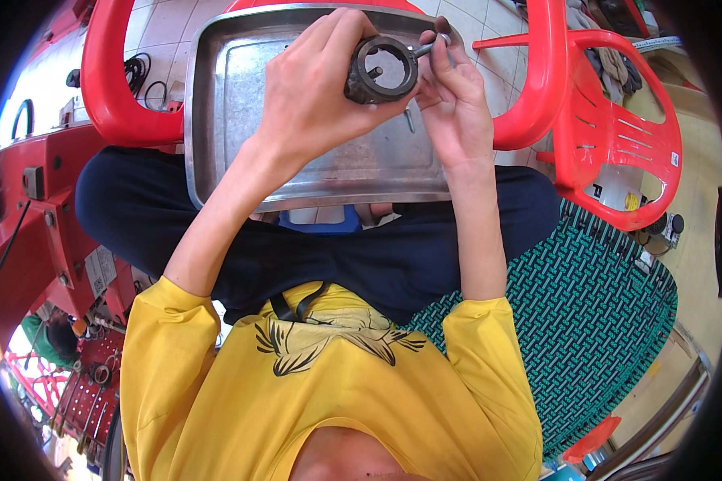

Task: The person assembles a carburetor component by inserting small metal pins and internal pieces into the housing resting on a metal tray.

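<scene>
My left hand (pixel 309 92) is closed around a dark, greasy metal ring (pixel 407 90) with a wide round hole, held above a shallow steel tray (pixel 241 160). A small stub (pixel 375 72) shows inside the hole. At the ring's upper right side, my right hand (pixel 460 104) pinches a small bolt (pixel 422 50) between thumb and fingers. The bolt's inner end meets the ring's outer wall; how deep it sits I cannot tell. Beneath my hands a thin metal pin or screw (pixel 410 120) lies in the tray. My right fingertips are darkened with grease.
The tray rests on a red plastic stool or chair (pixel 128 112) in front of my legs. Another red chair (pixel 618 152) stands at the right, near a green woven seat (pixel 553 321). Red machinery (pixel 56 232) is on the left, with black cable (pixel 139 72) on the tiled floor.
</scene>
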`<state>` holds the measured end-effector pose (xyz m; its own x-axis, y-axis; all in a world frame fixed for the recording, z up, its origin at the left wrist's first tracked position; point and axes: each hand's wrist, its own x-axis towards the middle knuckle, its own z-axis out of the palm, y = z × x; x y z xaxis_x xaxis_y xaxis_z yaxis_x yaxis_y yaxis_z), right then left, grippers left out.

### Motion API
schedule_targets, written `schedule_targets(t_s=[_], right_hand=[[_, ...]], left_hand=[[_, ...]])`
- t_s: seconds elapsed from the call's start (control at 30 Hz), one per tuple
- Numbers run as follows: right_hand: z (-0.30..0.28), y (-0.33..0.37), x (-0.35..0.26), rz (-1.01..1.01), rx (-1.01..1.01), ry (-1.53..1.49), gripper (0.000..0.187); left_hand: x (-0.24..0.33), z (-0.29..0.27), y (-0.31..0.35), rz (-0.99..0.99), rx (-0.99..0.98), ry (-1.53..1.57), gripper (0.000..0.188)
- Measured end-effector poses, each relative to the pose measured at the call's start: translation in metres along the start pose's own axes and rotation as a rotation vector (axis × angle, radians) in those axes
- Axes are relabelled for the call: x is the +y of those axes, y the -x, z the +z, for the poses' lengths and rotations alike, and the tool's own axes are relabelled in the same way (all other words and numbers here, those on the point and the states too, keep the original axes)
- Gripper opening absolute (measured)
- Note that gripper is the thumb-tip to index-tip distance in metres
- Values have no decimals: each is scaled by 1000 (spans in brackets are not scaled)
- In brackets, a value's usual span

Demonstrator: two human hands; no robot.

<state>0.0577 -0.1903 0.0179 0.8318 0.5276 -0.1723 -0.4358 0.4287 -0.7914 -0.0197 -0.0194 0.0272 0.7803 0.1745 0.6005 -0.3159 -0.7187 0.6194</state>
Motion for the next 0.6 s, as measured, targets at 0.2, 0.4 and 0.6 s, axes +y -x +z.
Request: schedule_targets(t_s=[0.2, 0.4, 0.6], right_hand=[[9, 1, -2, -14, -1, -1, 39], [13, -2, 2, -41, 64, 204, 44], [20, 0, 0, -105, 103, 216, 47]], left_hand=[[1, 0, -1, -18, 2, -9, 52], [-2, -1, -1, -5, 10, 6, 52], [1, 0, -2, 6, 10, 1, 51]])
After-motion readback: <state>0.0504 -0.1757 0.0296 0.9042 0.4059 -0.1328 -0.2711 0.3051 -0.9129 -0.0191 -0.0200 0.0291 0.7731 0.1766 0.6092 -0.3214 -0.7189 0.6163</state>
